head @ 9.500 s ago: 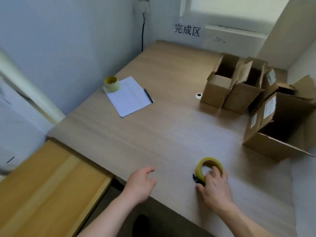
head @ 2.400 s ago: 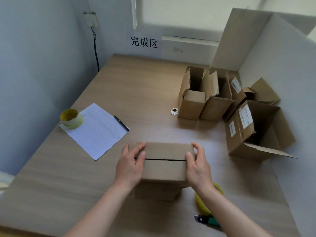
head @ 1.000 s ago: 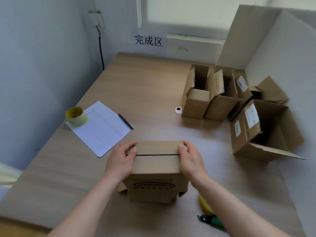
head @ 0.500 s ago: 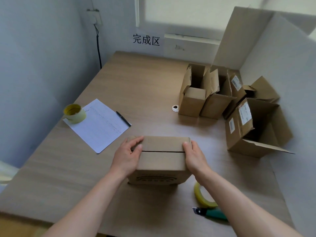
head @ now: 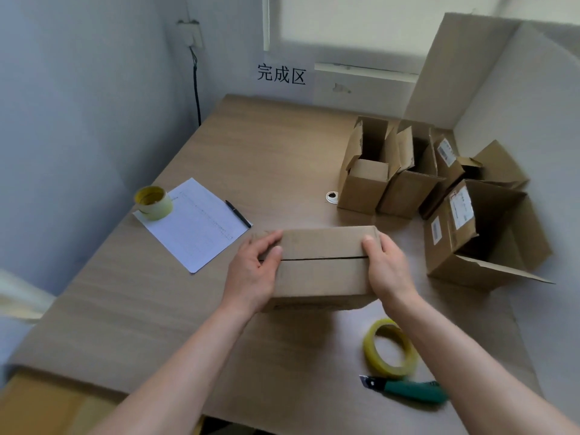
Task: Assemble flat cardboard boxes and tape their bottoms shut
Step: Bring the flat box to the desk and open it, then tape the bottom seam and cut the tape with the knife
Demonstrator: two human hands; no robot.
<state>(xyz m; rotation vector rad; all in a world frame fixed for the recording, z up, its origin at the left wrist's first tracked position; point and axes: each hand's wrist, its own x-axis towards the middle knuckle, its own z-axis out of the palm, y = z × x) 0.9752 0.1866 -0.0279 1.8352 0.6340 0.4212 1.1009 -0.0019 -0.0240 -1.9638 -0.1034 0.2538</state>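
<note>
While both hands (head: 317, 271) grip it, brown box (head: 321, 271), flaps closed (untaped seam).

A small packing room: assembled cardboard boxes (head: 408, 174) are sitting under a wall sign (head: 281, 76) on a wooden table (head: 270, 152).

Two forearms in view, entering from 6 o'clock, both bare to the frame edge. No sleeves, gloves, watch or rings visible on left hand (head: 251, 274) or right hand (head: 389, 271). Fingernails short, unpainted.
</note>
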